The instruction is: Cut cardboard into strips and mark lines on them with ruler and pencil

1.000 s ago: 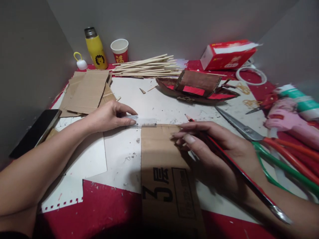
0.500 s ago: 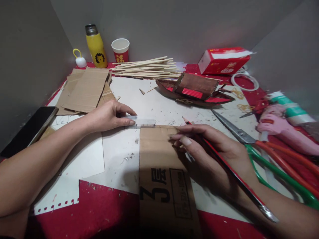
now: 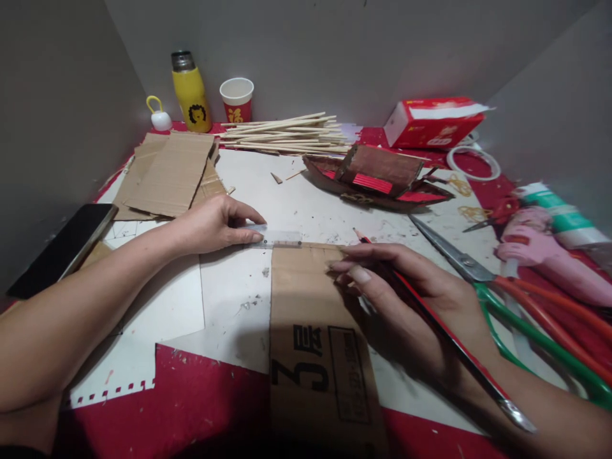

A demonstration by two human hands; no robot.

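Between its thumb and fingers, my left hand (image 3: 217, 224) grips one end of a clear plastic ruler (image 3: 284, 240). The ruler's other end lies along the far edge of a brown cardboard strip (image 3: 299, 287) printed with black characters. A red and black pencil (image 3: 447, 335) rests in my right hand (image 3: 411, 290), its sharpened tip pointing up and away from the cardboard. The fingertips of that hand are at the strip's upper right edge. A model boat (image 3: 377, 178) with a brown cover and red inside stands beyond my right hand.
Large scissors (image 3: 471, 262), a pink glue gun (image 3: 540, 245) and a red tissue pack (image 3: 435, 121) are on the right. Wooden sticks (image 3: 287, 135), a paper cup (image 3: 236, 102) and a yellow bottle (image 3: 191, 95) stand behind. Cardboard pieces (image 3: 167, 172) and a phone (image 3: 62, 248) lie left.
The whole view has shifted slightly, so things appear a little further right and lower. Both hands keep their holds on the ruler and the pencil.
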